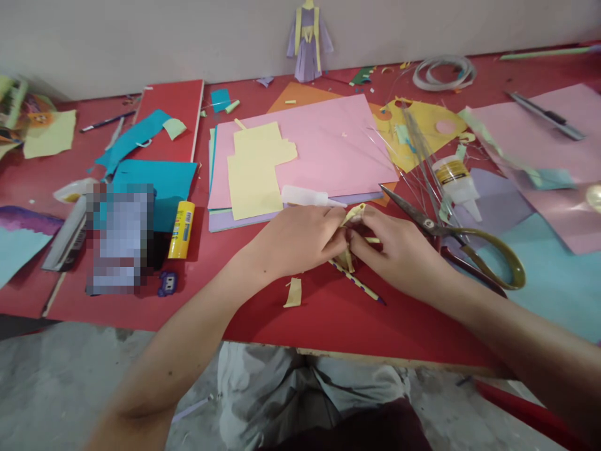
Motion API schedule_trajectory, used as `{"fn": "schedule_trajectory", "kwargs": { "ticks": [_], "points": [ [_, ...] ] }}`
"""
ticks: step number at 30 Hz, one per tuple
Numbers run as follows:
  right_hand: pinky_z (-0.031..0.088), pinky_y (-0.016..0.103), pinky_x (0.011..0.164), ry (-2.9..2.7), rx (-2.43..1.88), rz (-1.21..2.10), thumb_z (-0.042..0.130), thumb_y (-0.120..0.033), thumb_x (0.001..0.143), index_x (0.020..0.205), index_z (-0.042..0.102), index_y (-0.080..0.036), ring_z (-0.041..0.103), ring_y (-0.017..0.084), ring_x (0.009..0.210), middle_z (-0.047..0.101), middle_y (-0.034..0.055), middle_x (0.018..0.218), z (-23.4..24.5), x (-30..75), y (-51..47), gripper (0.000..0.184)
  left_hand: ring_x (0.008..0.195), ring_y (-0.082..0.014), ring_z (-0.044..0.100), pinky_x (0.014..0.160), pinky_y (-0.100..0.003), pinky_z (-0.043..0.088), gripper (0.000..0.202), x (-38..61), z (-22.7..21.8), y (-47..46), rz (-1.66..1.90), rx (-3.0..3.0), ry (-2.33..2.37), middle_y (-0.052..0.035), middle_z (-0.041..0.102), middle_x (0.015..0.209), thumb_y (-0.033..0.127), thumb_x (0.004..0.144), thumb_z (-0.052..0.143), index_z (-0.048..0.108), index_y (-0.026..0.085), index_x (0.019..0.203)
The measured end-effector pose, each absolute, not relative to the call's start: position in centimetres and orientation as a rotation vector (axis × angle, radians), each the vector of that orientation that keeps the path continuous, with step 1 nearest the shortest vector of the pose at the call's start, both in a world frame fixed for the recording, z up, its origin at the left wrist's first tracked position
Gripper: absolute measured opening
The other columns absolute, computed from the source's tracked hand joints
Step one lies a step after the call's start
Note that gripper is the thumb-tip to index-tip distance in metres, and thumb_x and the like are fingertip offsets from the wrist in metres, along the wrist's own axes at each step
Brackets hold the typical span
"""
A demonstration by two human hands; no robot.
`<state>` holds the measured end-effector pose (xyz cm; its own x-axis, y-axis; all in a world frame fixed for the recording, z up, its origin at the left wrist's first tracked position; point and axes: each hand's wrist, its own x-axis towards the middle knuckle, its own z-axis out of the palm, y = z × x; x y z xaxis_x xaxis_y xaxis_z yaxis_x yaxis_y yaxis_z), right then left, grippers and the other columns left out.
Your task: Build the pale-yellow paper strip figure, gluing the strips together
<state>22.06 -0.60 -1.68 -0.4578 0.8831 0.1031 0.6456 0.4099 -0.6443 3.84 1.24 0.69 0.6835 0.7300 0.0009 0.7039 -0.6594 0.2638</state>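
My left hand (310, 235) and my right hand (387, 244) meet above the front of the red table, fingers closed on a small pale yellow paper piece (353, 215). Its shape is partly hidden by my fingers. Under them, a patterned pencil (361, 285) lies at a slant on the table. A small yellow paper scrap (293, 292) rests in front of my left hand. Just behind that hand lies a white glue tube with a thin tip (305, 196). Scissors with olive handles (446, 232) lie beside my right hand, blades pointing away to the left.
Pink sheets (328, 144) with cut yellow paper (256, 175) are stacked behind my hands. To the left are a yellow glue stick (181, 230) and a blurred-out device (122, 238). A glue bottle (457, 185) lies right; a purple paper figure (308, 44) leans on the wall.
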Motion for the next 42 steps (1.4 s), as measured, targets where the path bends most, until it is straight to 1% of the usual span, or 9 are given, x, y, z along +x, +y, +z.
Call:
{"fn": "schedule_trajectory", "kwargs": {
  "ticks": [12, 19, 23, 30, 33, 37, 42],
  "points": [
    [0.048, 0.030, 0.064, -2.262, -1.335, 0.734, 0.045, -0.021, 0.086, 0.093, 0.055, -0.018, 0.065, 0.021, 0.078, 0.068, 0.0078, 0.088, -1.68, 21.98, -0.47, 0.011, 0.078, -0.0214, 0.064, 0.062, -0.031, 0.042, 0.024, 3.97, 0.75, 1.30, 0.122, 2.617, 1.161, -0.0065, 0.068, 0.090, 0.026, 0.094, 0.037, 0.058, 0.014, 0.099],
    [0.048, 0.030, 0.069, -2.256, -1.289, 0.748, 0.046, -0.017, 0.086, 0.092, 0.052, -0.020, 0.065, 0.020, 0.081, 0.067, 0.0074, 0.091, -1.57, 21.95, -0.50, 0.009, 0.078, -0.0212, 0.064, 0.062, -0.031, 0.043, 0.024, 3.83, 0.63, 1.28, 0.162, 2.642, 1.144, -0.0067, 0.068, 0.088, 0.026, 0.094, 0.037, 0.057, 0.014, 0.097],
    [0.045, 0.028, 0.065, -2.278, -1.279, 0.696, 0.047, -0.016, 0.086, 0.089, 0.051, -0.020, 0.063, 0.019, 0.076, 0.066, 0.0061, 0.086, -1.63, 21.94, -0.47, 0.006, 0.077, -0.0210, 0.065, 0.062, -0.031, 0.044, 0.023, 3.77, 0.51, 1.31, 0.164, 2.646, 1.146, -0.0064, 0.068, 0.087, 0.026, 0.094, 0.037, 0.057, 0.014, 0.097],
    [0.040, 0.026, 0.061, -2.290, -1.317, 0.698, 0.046, -0.017, 0.087, 0.087, 0.050, -0.019, 0.061, 0.018, 0.072, 0.063, 0.0058, 0.082, -1.79, 22.00, -0.41, 0.004, 0.078, -0.0210, 0.064, 0.064, -0.031, 0.045, 0.023, 3.81, 0.56, 1.42, 0.152, 2.640, 1.132, -0.0065, 0.067, 0.088, 0.026, 0.094, 0.037, 0.056, 0.014, 0.097],
    [0.040, 0.026, 0.061, -2.289, -1.319, 0.709, 0.046, -0.018, 0.087, 0.088, 0.050, -0.018, 0.062, 0.019, 0.073, 0.063, 0.0068, 0.084, -1.81, 22.04, -0.43, 0.005, 0.080, -0.0212, 0.064, 0.066, -0.032, 0.045, 0.023, 3.79, 0.60, 1.41, 0.134, 2.636, 1.138, -0.0068, 0.067, 0.088, 0.025, 0.094, 0.036, 0.056, 0.014, 0.097],
    [0.040, 0.025, 0.061, -2.282, -1.291, 0.707, 0.046, -0.017, 0.087, 0.088, 0.050, -0.019, 0.062, 0.018, 0.073, 0.064, 0.0066, 0.084, -1.85, 22.06, -0.42, 0.005, 0.082, -0.0222, 0.065, 0.067, -0.032, 0.046, 0.024, 3.76, 0.52, 1.39, 0.145, 2.634, 1.136, -0.0073, 0.068, 0.091, 0.025, 0.093, 0.037, 0.057, 0.013, 0.101],
    [0.039, 0.026, 0.059, -2.281, -1.299, 0.699, 0.046, -0.017, 0.087, 0.088, 0.050, -0.019, 0.061, 0.018, 0.070, 0.064, 0.0060, 0.081, -1.88, 21.93, -0.42, 0.004, 0.081, -0.0221, 0.065, 0.066, -0.032, 0.046, 0.025, 3.71, 0.44, 1.37, 0.153, 2.635, 1.137, -0.0072, 0.068, 0.091, 0.026, 0.093, 0.037, 0.057, 0.014, 0.101]
  ]
}}
